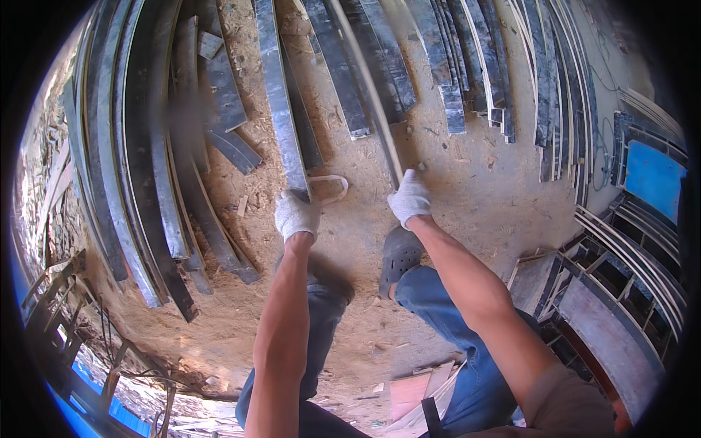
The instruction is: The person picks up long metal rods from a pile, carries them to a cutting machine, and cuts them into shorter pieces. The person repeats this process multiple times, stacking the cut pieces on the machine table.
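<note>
Left hand (297,214), mid-frame, clutches a board (282,102) by its lower end; right hand (410,198), right of centre, grips a strip (374,95) running topward!

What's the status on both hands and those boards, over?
Left hand closed on dark board's near end. Right hand closed on narrow strip's end. Pale loop beside left hand; more boards lying ahead.

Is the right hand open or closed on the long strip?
Closed: the gloved right hand is bunched around the near end of the long strip.
</note>
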Demonstrator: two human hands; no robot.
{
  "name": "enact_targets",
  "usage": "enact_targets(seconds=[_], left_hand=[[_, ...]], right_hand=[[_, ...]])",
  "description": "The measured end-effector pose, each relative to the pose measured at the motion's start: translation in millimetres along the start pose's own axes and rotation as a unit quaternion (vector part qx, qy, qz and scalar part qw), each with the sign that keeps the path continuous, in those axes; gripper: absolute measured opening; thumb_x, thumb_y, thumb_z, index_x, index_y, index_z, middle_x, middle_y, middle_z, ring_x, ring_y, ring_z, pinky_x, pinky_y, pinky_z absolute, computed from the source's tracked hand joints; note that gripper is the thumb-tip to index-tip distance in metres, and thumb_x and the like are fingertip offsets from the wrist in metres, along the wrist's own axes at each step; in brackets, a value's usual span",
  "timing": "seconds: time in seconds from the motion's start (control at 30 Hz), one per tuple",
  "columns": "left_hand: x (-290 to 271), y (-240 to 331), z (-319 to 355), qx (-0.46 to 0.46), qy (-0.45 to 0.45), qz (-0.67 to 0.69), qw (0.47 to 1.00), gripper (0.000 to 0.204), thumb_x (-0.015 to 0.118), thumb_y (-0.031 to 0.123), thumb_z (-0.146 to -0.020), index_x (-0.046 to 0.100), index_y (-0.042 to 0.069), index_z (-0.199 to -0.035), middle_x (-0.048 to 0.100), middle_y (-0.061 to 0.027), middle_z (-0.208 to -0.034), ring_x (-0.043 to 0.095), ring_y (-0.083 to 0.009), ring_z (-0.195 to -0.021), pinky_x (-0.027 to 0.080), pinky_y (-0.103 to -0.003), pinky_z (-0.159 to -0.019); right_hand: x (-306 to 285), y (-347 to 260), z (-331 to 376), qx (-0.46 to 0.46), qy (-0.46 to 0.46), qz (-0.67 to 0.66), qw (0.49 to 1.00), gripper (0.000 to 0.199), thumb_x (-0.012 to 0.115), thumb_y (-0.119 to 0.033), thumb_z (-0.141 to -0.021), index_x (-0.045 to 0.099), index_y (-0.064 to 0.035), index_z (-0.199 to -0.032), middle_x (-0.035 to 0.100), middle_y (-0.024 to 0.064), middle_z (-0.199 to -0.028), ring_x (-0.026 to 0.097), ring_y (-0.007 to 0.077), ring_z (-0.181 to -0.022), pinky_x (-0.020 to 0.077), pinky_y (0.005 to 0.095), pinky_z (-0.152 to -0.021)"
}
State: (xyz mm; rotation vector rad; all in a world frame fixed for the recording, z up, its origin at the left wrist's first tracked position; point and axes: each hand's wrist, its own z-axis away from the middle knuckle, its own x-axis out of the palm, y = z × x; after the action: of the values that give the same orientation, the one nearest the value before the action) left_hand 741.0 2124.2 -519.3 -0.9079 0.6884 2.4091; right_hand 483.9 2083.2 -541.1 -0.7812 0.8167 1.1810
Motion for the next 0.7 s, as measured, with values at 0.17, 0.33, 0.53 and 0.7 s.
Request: enact_targets(seconds=[0.17,0.33,0.53,0.7], left_hand=[[-13,-18,33,-0.106,-0.194,0.517,0.827,0.026,0.061,0.007,-0.082,0.067,-0.002,-0.106,0.074,-0.0173,-0.096,0.075,-0.0281,-0.083,0.063,-0.041,-0.073],[-59,-6,124,-0.023,-0.145,0.521,0.841,0.041,0.06,0.039,-0.107,0.061,0.005,-0.083,0.055,-0.005,-0.057,0.053,-0.0182,-0.043,0.046,-0.032,-0.045],[-70,-5,164,0.09,-0.063,0.494,0.862,0.07,0.075,0.063,-0.092,0.063,0.004,-0.127,0.066,-0.002,-0.109,0.063,-0.0125,-0.095,0.053,-0.028,-0.083],[-56,-33,96,-0.025,-0.17,0.643,0.747,0.053,0.085,0.036,-0.09,0.061,0.004,-0.124,0.066,-0.0046,-0.096,0.065,-0.0148,-0.08,0.057,-0.031,-0.067]], right_hand=[[-35,-23,50,-0.064,0.112,-0.216,0.968,0.042,0.076,-0.017,-0.077,0.058,-0.0074,-0.114,0.069,0.0209,-0.098,0.069,0.0414,-0.092,0.0547,0.0518,-0.08],[-71,-91,127,-0.108,0.122,-0.38,0.911,0.024,0.068,-0.007,-0.078,0.059,-0.0064,-0.101,0.06,0.0144,-0.076,0.061,0.0387,-0.064,0.0495,0.0492,-0.061],[-102,-115,164,-0.255,0.083,-0.424,0.865,0.023,0.071,-0.025,-0.096,0.065,-0.006,-0.107,0.062,0.0148,-0.089,0.065,0.0361,-0.073,0.0525,0.0459,-0.064],[-62,-137,111,-0.264,-0.019,-0.462,0.846,0.027,0.069,-0.03,-0.102,0.073,-0.0045,-0.108,0.068,0.013,-0.1,0.068,0.029,-0.091,0.056,0.0379,-0.078]])
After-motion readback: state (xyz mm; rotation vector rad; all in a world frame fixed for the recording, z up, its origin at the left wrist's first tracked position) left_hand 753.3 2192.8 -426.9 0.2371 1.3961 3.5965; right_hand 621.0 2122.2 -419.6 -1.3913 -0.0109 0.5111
